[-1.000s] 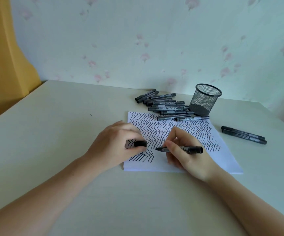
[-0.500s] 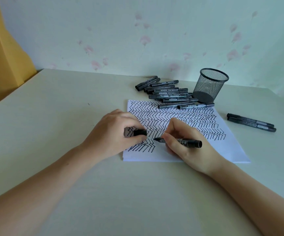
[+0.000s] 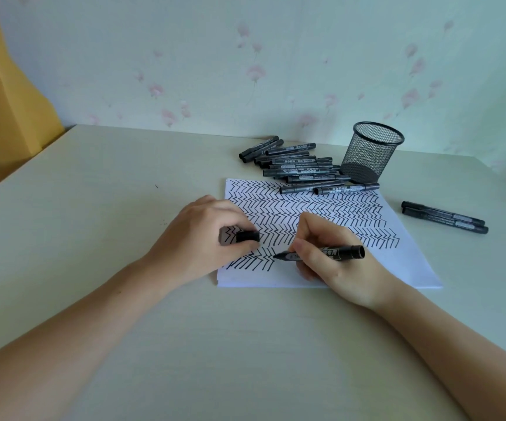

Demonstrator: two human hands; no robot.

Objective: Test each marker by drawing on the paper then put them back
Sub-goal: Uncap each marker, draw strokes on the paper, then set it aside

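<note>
A white sheet of paper (image 3: 403, 262) lies on the table, covered with rows of black zigzag strokes. My right hand (image 3: 333, 256) grips an uncapped black marker (image 3: 344, 253), its tip touching the paper at the end of the lowest row. My left hand (image 3: 203, 238) rests on the paper's left edge and pinches the marker's black cap (image 3: 247, 237). A pile of several black markers (image 3: 300, 167) lies beyond the paper. Two more markers (image 3: 444, 217) lie to the right.
A black mesh pen cup (image 3: 373, 150) stands upright behind the paper, beside the marker pile. The pale table (image 3: 94, 208) runs to a floral wall at the back. A yellow curtain (image 3: 6, 95) hangs at the left.
The marker's tip has come down from just above the sheet to the end of the lowest zigzag row. The view has tilted up a little. My left hand keeps the cap.
</note>
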